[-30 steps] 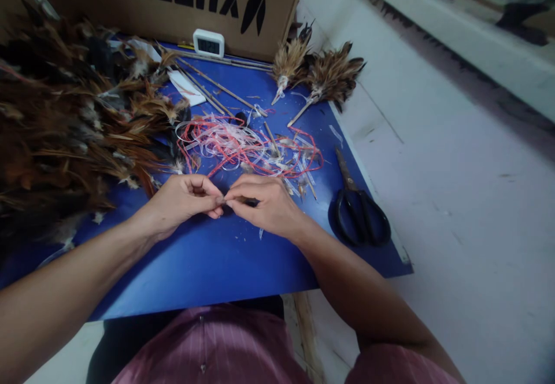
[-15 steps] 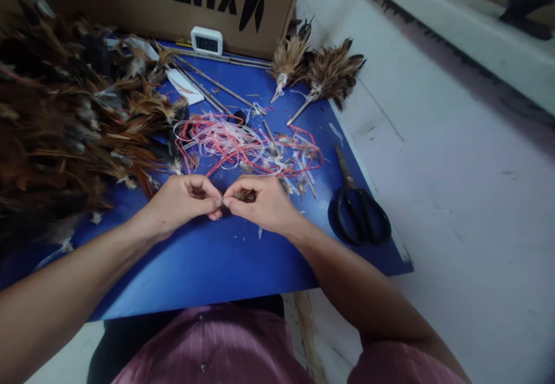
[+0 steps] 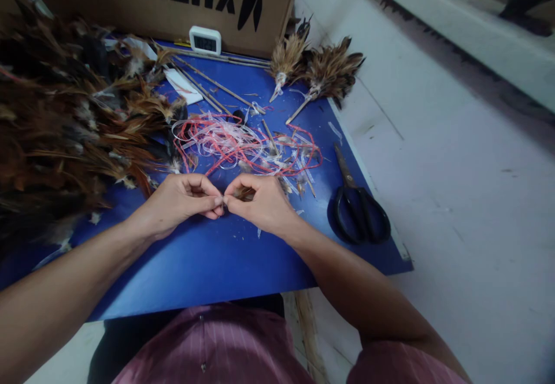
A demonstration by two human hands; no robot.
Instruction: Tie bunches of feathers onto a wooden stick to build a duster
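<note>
Near the middle of the blue table (image 3: 208, 268), in the head view, my left hand (image 3: 191, 202) and right hand (image 3: 260, 202) meet at the fingertips, both pinched on small brown feathers (image 3: 244, 194) that show inside the right hand's curl; the exact grip is hidden. Beyond them lies a tangle of red and clear ties (image 3: 225, 138). Scissors (image 3: 349, 184) rest along the right edge, untouched. Done, I judge: two feather bundles (image 3: 327, 72), each bound to a stick, at the far right corner. Left undone, I judge: the piece in hand, the large feather pile (image 3: 87, 112) along the left edge, and bare sticks (image 3: 217, 83) toward the far edge.
</note>
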